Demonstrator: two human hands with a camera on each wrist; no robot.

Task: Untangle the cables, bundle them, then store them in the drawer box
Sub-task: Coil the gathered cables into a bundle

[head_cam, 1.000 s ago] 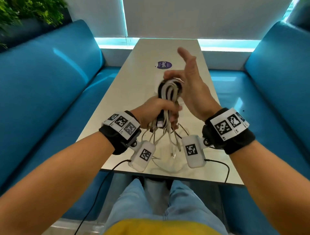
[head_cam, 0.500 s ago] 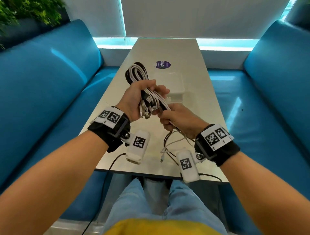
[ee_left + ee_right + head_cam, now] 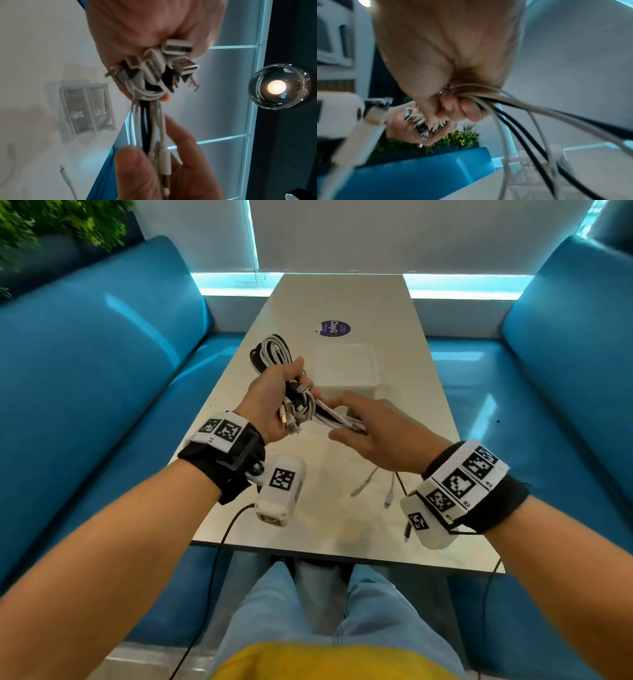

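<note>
Cables [image 3: 286, 392] bunched above table [image 3: 342, 515], at 7 o'clock of drawer box [image 3: 346, 371]. Left hand [image 3: 270, 402] fist wraps looped bundle. Right hand [image 3: 373, 433] fingers curled, pinching trailing strands; loose ends dangle at 6 o'clock.

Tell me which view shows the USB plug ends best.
Left wrist: the USB plug ends sit close and sharp, fanned out below the left hand. Head shows them small; right wrist shows them blurred.
</note>
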